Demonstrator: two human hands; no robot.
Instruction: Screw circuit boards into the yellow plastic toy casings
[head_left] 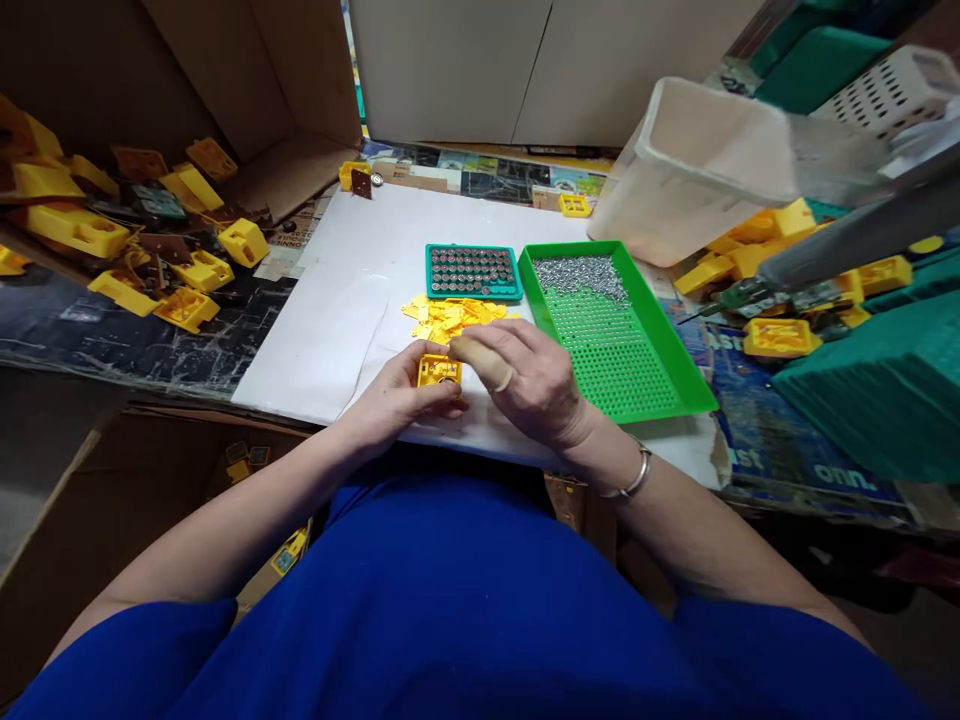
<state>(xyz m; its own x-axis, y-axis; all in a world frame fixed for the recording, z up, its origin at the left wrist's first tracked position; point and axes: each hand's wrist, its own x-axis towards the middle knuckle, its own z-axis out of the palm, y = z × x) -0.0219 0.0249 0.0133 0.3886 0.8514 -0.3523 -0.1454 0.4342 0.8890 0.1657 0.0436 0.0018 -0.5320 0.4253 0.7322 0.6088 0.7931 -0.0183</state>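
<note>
In front of my body, my left hand [397, 393] grips a small yellow plastic housing [429, 368], its open side facing up. My right hand [529, 378] is bent over the housing's right edge, with a pale cover on one finger. Its fingertips are pressed together at the housing; whatever they pinch is hidden. Just behind lies a heap of flat yellow plastic pieces [450, 317]. Beyond them sits a teal tray [511, 293] with rows of round metal parts. To the right, a green perforated tray [660, 385] holds many small silver screws at its far end.
An electric screwdriver [795, 250] juts in from the right above yellow housings [780, 338]. A translucent bin [675, 170] stands at the back right, teal stacked pieces [885, 390] at the right. On the left, a cardboard box [300, 90] borders piled yellow housings [82, 230].
</note>
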